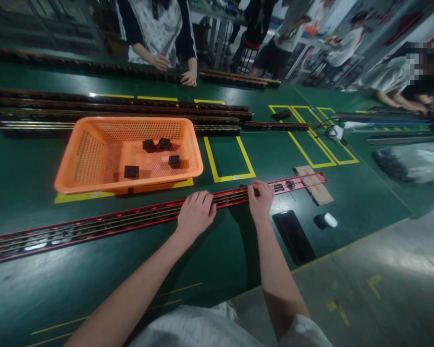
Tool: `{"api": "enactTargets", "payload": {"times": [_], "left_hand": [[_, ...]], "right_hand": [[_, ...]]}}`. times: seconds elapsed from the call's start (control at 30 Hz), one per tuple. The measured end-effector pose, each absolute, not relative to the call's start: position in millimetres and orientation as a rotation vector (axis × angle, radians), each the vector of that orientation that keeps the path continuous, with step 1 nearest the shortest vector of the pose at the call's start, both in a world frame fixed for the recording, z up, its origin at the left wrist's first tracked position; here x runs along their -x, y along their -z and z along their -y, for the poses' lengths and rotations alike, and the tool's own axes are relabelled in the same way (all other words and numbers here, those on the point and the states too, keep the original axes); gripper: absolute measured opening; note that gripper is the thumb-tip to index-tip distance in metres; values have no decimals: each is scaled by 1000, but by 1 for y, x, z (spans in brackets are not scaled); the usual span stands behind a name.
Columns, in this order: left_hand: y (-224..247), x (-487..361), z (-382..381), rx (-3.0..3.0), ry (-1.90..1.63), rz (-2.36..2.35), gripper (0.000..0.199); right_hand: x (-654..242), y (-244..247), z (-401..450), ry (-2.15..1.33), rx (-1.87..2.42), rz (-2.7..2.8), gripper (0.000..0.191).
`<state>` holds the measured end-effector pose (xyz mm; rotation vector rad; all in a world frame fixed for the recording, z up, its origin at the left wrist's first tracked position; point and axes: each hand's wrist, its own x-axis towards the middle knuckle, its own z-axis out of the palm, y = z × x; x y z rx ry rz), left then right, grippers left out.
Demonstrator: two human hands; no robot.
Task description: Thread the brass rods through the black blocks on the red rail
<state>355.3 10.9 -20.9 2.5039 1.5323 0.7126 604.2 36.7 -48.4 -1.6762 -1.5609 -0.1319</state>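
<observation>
A long, narrow red-edged track rail (126, 225) with brass-coloured strips lies slantwise across the green table. My left hand (197, 214) is closed over the rail near its middle, fingers bent across the far edge. Further right, my right hand (261, 201) curls at the same rail with thumb and forefinger close together. Something small and dark shows between those fingertips, too hidden to name. Behind the rail stands an orange plastic basket (67, 176) holding several small black blocks (131, 171).
The rail's right end lies over a cardboard piece (317, 187). A black phone (294, 237) and a white earbud case (331, 220) lie near the table's front edge. Bundled dark rails (217, 115) stretch behind the basket. A co-worker's hands (189, 78) are across the table.
</observation>
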Motion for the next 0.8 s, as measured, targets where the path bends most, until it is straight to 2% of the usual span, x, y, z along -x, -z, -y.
{"api": "enactTargets", "payload": {"times": [0.27, 0.53, 0.8], "left_hand": [[19, -355, -10, -2482, -681, -1532, 23], [15, -355, -12, -2427, -657, -1515, 25], [-1, -341, -25, -1986, -864, -1381, 18]], "right_hand": [[-606, 47, -36, 125, 1684, 1520, 10], [-607, 46, -36, 135, 1743, 1457, 13], [-612, 51, -38, 196, 1750, 1441, 14]]}}
